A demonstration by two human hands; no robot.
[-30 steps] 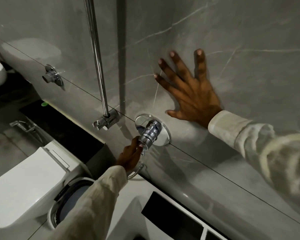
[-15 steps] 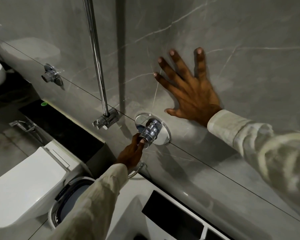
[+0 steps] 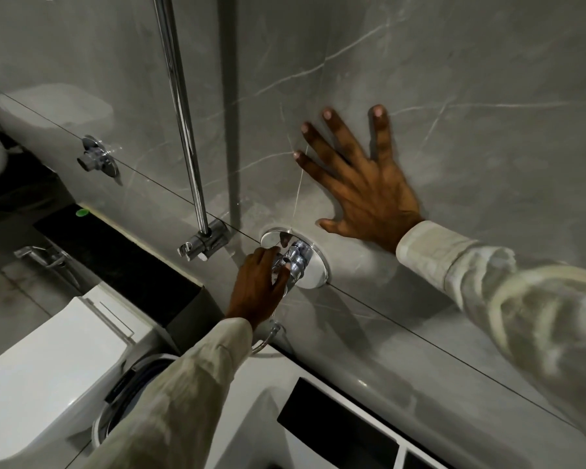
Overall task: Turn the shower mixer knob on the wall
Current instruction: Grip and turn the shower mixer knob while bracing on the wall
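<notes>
Chrome knob (image 3: 294, 262) on round plate (image 3: 313, 274), grey marble wall (image 3: 454, 79), just right of rail bracket (image 3: 205, 244). Left hand (image 3: 257, 292) closed round knob from lower left, fingertips (image 3: 284, 268) wrapped on its front, thumb side hidden behind knob. Right hand (image 3: 362, 184) flat and spread on wall, up and right of knob, grasping nothing, thumb just beside plate rim, likely bracing. Cream sleeves on both arms. Rail (image 3: 180, 113) rising above bracket, left of knob. Second fitting (image 3: 97, 157) well left of knob. Toilet (image 3: 44, 360) below and left of knob; hose end (image 3: 274, 330) directly under knob, beside left wrist.

Step in hand, by judgement: grip set, turning knob itself. How far turned, cannot tell; no water visible. Next move probably calls for wrist twist about knob axis, firm pinch since chrome likely slick, re-grip if wrist runs out of range. Right palm best kept planted for balance. Turn direction not readable from markings.
</notes>
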